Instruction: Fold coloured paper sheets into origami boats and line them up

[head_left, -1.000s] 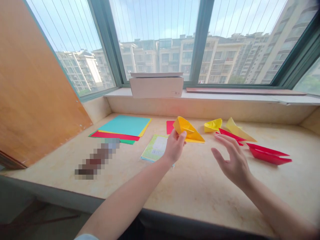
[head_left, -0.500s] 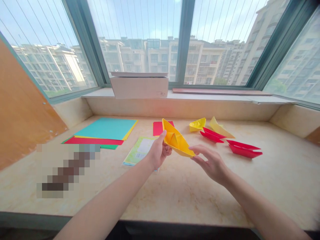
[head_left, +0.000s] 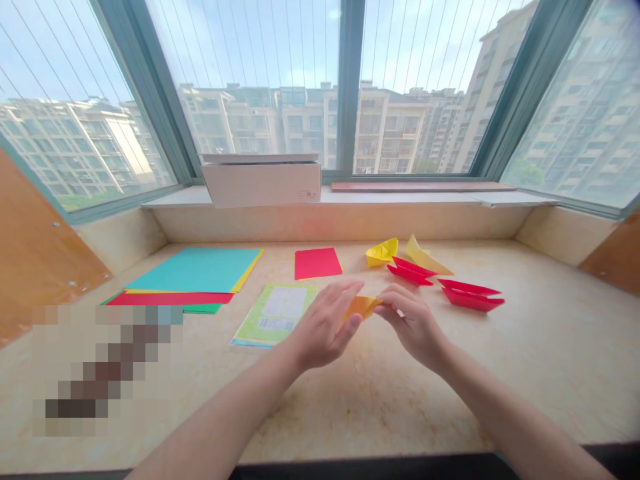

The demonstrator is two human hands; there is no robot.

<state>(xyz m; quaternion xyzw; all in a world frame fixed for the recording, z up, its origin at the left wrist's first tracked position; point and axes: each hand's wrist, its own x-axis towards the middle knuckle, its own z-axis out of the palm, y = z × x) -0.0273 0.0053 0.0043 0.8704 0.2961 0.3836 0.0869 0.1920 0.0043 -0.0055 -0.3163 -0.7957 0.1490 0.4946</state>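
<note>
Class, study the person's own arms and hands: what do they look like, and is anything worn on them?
The left hand and right hand are both ungloved, with no ring that can be made out. The left forearm and right forearm are bare too: no sleeve, watch, bracelet or marking shows. Any sleeve higher up is out of view.

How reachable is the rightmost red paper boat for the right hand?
Probably yes: nothing seems to stand between the right hand and the rightmost red paper boat, although this hand pinches the orange folded paper.
</note>
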